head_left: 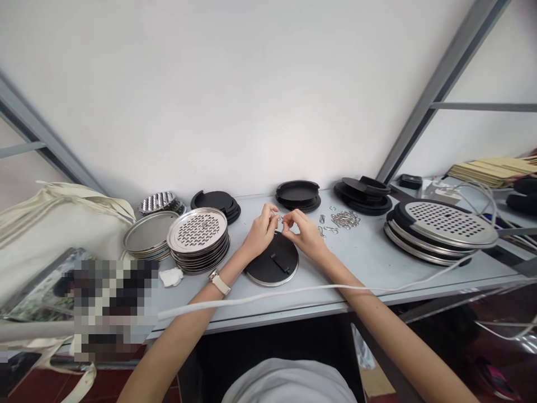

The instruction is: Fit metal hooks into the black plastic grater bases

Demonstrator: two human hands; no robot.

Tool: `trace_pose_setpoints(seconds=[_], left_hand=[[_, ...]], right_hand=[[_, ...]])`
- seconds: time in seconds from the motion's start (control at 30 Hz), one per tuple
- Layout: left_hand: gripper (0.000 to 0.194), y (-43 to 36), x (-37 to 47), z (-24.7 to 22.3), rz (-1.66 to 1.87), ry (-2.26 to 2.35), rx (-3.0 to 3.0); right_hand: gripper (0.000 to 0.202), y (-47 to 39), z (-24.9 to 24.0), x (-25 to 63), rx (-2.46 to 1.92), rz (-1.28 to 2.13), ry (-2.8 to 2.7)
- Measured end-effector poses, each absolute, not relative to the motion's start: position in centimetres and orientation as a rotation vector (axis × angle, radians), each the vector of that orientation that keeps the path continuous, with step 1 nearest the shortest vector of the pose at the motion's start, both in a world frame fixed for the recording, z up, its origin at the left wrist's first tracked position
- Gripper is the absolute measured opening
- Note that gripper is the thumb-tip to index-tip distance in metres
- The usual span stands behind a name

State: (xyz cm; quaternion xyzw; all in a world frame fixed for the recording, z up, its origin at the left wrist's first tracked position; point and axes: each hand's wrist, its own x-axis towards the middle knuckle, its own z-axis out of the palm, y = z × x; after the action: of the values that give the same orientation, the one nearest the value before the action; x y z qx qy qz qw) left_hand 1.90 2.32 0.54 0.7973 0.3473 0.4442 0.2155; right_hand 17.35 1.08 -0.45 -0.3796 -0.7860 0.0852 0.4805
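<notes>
My left hand point(262, 230) and my right hand point(305, 232) meet over the middle of the table, fingertips pinched. Between them is a small silvery metal clip point(281, 219), mostly hidden by the fingers. Just below lies a round black disc point(268, 266) with a metal rim and a short raised black bar on its face. To the right of my right hand is a loose pile of small metal clips point(346, 219), with a few scattered nearer. A watch with a pale strap point(220, 282) is on my left wrist.
Perforated metal grater discs point(199, 230) are stacked at left beside plain metal discs point(151, 232). Black round parts point(297, 193) stand along the wall. Larger rimmed discs point(448, 221) are piled at right. A white cable point(310, 290) crosses in front of my forearms.
</notes>
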Motion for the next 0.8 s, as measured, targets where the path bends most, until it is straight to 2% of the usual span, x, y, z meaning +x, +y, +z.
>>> trace_pose_setpoints(seconds=[0.6,0.8], left_hand=[[0.021,2.42,1.58,0.23,1.117,0.942,2.553],[0.026,2.78,1.1,-0.13,0.945,0.909,2.909]], right_hand=[[0.007,1.5,-0.74,17.51,-0.911,0.279,-1.935],[0.004,1.48,-0.82,17.51,-0.983,0.502,-1.844]])
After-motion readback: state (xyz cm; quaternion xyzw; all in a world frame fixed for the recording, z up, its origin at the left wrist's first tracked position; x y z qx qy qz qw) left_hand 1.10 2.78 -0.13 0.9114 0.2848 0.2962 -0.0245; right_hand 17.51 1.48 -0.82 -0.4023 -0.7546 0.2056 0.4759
